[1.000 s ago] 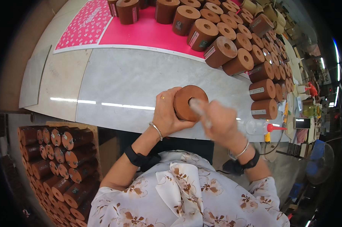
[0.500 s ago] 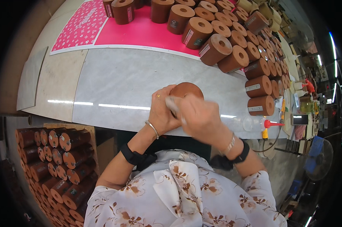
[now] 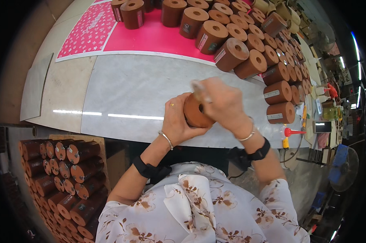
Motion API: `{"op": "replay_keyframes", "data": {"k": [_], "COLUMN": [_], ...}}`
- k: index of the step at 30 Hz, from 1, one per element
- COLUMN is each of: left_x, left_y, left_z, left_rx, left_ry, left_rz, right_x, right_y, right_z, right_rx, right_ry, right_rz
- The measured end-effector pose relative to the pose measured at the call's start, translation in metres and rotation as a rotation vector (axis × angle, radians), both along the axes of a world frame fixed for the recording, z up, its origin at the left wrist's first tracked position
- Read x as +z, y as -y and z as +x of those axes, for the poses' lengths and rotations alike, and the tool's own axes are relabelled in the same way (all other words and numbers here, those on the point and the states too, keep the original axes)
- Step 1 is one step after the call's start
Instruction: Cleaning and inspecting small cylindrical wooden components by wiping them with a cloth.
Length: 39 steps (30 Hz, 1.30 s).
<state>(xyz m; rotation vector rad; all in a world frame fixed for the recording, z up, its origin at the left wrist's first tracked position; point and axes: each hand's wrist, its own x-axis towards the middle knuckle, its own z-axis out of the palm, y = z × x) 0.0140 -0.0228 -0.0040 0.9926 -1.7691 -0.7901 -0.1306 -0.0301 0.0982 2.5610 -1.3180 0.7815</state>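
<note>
- We cannot identify the blurred pale item gripped in the right hand.
- We see the left hand clasping a matte brown cylinder, its round hole partly hidden.

A workshop is indicated by brown cylinders ranked on the surface, stacked cylinders and a caged fan.
</note>
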Motion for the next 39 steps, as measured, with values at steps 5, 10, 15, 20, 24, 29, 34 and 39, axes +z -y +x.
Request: {"op": "replay_keyframes", "data": {"k": [5, 10, 15, 20, 24, 29, 34, 39], "left_x": [0.001, 0.012, 0.004, -0.003, 0.011, 0.008, 0.013, 0.023], "left_y": [0.001, 0.006, 0.003, 0.000, -0.001, 0.002, 0.003, 0.003], "left_z": [0.002, 0.005, 0.001, -0.001, 0.001, 0.003, 0.001, -0.004], "left_rx": [0.009, -0.218, -0.026, 0.004, -0.016, -0.015, -0.020, -0.051], "left_ry": [0.009, -0.013, 0.008, 0.013, 0.035, 0.041, 0.007, -0.009], "left_rz": [-0.061, 0.239, -0.043, -0.097, 0.030, -0.009, -0.149, -0.053], "right_x": [-0.002, 0.006, -0.004, 0.002, 0.001, -0.001, -0.007, -0.011], "right_y": [-0.041, -0.011, -0.011, -0.057, -0.007, -0.026, -0.061, 0.008], "right_z": [-0.011, 0.017, -0.020, -0.001, 0.004, -0.007, -0.006, -0.012], "right_rx": [0.018, 0.016, -0.102, -0.017, -0.049, -0.108, -0.106, -0.166], "right_ry": [0.055, 0.034, 0.046, 0.108, 0.062, 0.087, 0.189, 0.152], "right_rz": [-0.001, 0.089, 0.046, 0.147, -0.023, 0.000, 0.088, -0.061]}}
